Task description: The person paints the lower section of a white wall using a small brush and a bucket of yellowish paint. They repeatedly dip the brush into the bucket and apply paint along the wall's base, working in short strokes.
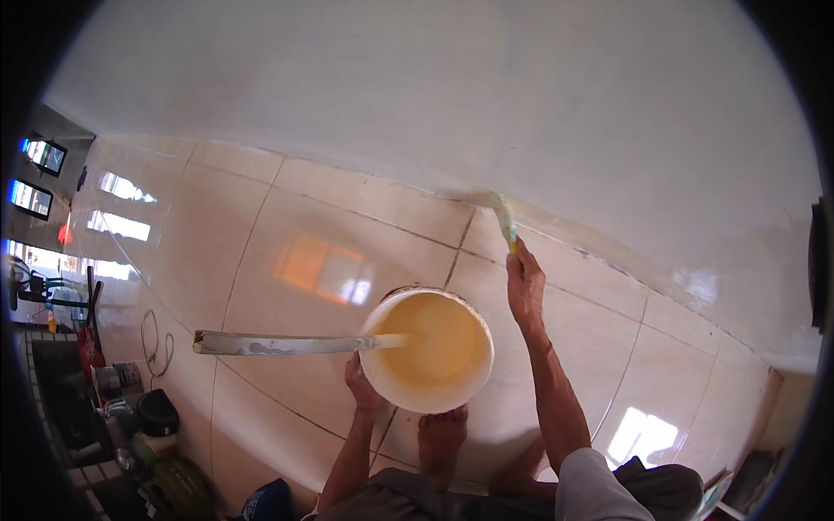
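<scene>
My right hand (526,286) grips the handle of a paintbrush (503,221), whose bristles meet the bottom of the pale wall (443,98) just above the floor edge. A wet-looking, yellowish band runs along the wall's base to the right of the brush. On the left side of a white bucket (427,400), my left hand (365,385) holds it, with the fingers partly hidden behind it. Cream-yellow paint (449,345) fills part of the bucket. A stained wooden stick (280,344) leans out over the rim to the left, its lower end in the paint.
Glossy beige tiles (313,260) cover the floor. My bare foot (443,436) is just below the bucket. A loop of thin cable (156,348) lies at left, near paint cans (117,376), a black container (158,413) and other clutter. A dark object (816,267) sits against the wall at far right.
</scene>
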The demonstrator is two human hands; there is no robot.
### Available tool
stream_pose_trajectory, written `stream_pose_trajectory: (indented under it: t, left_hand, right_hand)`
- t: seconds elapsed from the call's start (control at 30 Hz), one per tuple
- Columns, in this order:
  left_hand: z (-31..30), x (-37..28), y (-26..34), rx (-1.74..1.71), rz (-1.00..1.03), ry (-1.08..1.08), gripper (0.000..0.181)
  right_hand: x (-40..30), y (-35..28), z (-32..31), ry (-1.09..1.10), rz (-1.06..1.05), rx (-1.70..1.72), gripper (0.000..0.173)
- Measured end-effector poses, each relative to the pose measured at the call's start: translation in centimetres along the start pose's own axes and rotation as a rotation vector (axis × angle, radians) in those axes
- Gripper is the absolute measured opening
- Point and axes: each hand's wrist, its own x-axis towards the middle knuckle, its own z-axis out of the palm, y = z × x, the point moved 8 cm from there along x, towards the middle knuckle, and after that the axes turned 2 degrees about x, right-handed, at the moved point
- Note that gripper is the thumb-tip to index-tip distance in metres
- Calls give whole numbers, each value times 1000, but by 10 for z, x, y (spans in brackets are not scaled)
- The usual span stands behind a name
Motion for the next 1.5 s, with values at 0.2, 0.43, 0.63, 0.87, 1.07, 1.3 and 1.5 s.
stream_pose_trajectory:
  t: [0.2, 0.43, 0.63, 0.87, 1.07, 1.3, 1.5]
  left_hand:
    - [0, 2, 9, -5, 16, 4, 33]
    - [1, 4, 11, -12, 22, -19, 37]
    - [-1, 0, 0, -169, -118, 30, 35]
    - [0, 0, 4, -13, 17, 21, 33]
    - [4, 1, 3, -17, 29, 0, 33]
    - [5, 0, -7, 26, 24, 3, 35]
    - [2, -1, -10, 61, 41, -16, 37]
  right_hand:
    - [-32, -10, -15, 54, -16, 32, 44]
    - [2, -27, 18, -76, -90, -37, 42]
    - [-5, 3, -23, 10, 56, 39, 44]
    - [-22, 35, -98, 136, 147, -12, 46]
    - [-41, 55, -141, 270, 175, 3, 46]
    - [-59, 23, -75, 135, 187, 109, 45]
    - [-26, -18, 6, -96, -17, 54, 43]
